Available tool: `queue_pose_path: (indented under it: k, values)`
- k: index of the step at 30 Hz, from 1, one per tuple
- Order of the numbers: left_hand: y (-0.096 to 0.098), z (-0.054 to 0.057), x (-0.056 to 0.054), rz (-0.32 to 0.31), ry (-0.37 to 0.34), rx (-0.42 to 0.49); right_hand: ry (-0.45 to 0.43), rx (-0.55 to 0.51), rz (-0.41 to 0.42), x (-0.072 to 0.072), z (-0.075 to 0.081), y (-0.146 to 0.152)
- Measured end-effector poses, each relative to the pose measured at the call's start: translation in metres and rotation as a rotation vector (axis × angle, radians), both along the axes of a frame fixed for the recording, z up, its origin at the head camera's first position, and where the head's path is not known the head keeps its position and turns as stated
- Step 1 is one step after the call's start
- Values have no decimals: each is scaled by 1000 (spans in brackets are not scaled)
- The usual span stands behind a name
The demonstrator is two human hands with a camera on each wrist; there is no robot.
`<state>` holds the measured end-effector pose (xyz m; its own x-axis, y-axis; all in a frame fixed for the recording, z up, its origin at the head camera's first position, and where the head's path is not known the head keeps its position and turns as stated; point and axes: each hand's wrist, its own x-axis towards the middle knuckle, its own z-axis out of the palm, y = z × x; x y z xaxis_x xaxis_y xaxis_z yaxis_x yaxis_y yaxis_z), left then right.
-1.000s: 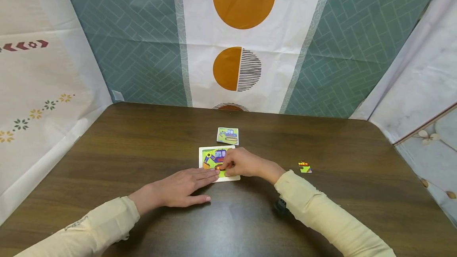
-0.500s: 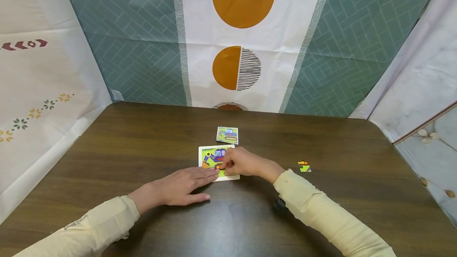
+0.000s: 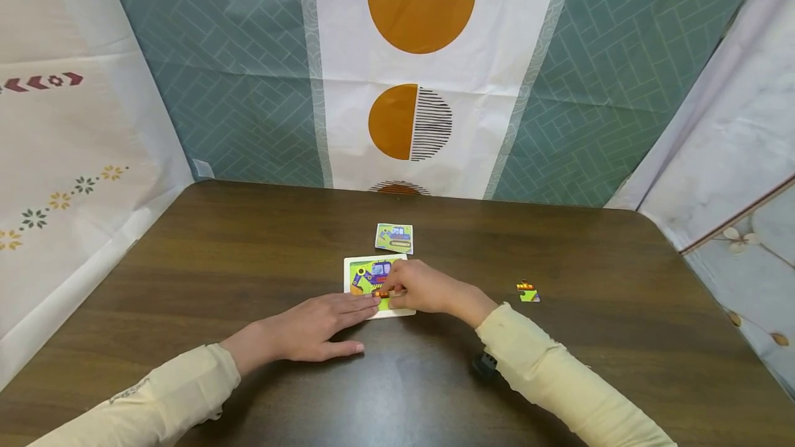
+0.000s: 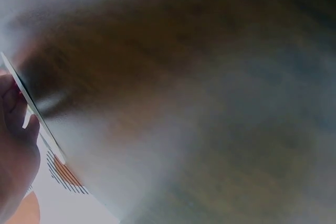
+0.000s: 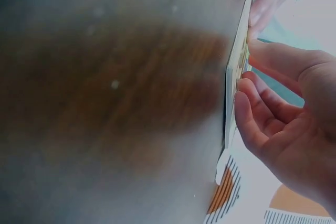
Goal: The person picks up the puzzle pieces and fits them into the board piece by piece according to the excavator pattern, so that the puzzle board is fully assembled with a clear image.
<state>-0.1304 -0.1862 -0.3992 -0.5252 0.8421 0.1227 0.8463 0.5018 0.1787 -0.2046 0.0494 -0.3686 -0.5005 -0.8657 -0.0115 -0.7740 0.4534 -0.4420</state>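
Note:
A small jigsaw puzzle with a white-rimmed tray (image 3: 347, 274) lies on the table, showing a blue excavator on green. My left hand (image 3: 319, 326) rests flat with straight fingers over the tray's lower left corner, thumb spread on the tabletop. Over the tray's right half, my right hand (image 3: 428, 288) pinches a puzzle piece (image 5: 247, 60) between thumb and index finger, low against the board. Its fingers cover much of that side of the picture. Edge-on in the right wrist view, the tray lies flat beneath both hands. Another puzzle piece (image 3: 528, 293), green with red and yellow, lies off to the right.
Just behind the tray is a picture card (image 3: 394, 238) with the same excavator. The dark wooden table (image 3: 248, 240) ends at a patterned cloth backdrop (image 3: 261, 88), with light cloths on both sides. A small black object (image 3: 486, 363) shows beside the right sleeve.
Both hands stay in nearly the same place; the right fingers shift only slightly at the tray. The head view drifts a little.

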Motion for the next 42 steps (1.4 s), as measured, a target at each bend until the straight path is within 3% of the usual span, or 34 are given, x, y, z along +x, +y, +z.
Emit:
queue_pose_path:
  k: [13,21,42]
  values:
    - [0,3,1,2,2,2,0,-46,-9,0,8,16]
    - [-1,4,1,26,-56,-25,-50,-63,-101,-4,16,35]
    - [-1,2,1,22,-55,-19,-144,-125,-286,-8,15,108]
